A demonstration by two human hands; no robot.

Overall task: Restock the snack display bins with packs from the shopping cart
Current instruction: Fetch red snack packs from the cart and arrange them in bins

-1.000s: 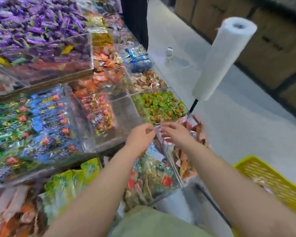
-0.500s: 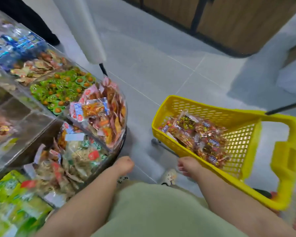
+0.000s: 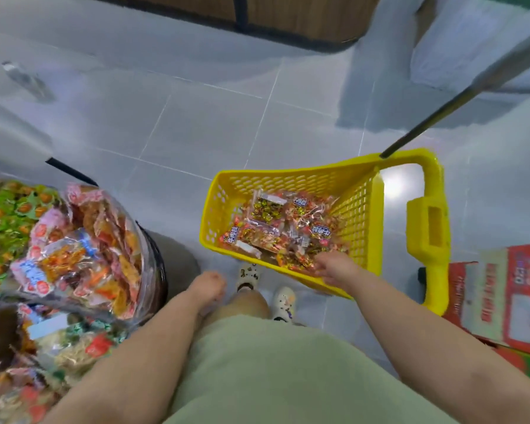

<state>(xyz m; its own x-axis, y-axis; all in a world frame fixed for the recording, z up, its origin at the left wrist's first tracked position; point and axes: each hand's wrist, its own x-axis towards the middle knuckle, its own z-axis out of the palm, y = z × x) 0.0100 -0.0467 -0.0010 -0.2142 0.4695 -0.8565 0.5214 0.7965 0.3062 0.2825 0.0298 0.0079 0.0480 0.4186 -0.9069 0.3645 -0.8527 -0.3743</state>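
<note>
Centrally in the head view, the yellow shopping cart (image 3: 288, 174) is shown on the tiled floor, its bottom covered by a loose heap of clear-wrapped snack packs (image 3: 288, 228). The right hand (image 3: 334, 267) is lowered over the near rim onto the packs in the near corner; its fingers are hidden behind the knuckles, so whether a pack is pinched cannot be told. The left hand (image 3: 207, 286) is held low between cart and display, loosely curled and holding nothing. The display bins (image 3: 149, 255) are seen at left, apart from the cart, the upper one already heaped. A slip is judged likely if glossy wrappers are gathered loosely: packs may be dropped in transit, or slid off the crowded heap.
</note>
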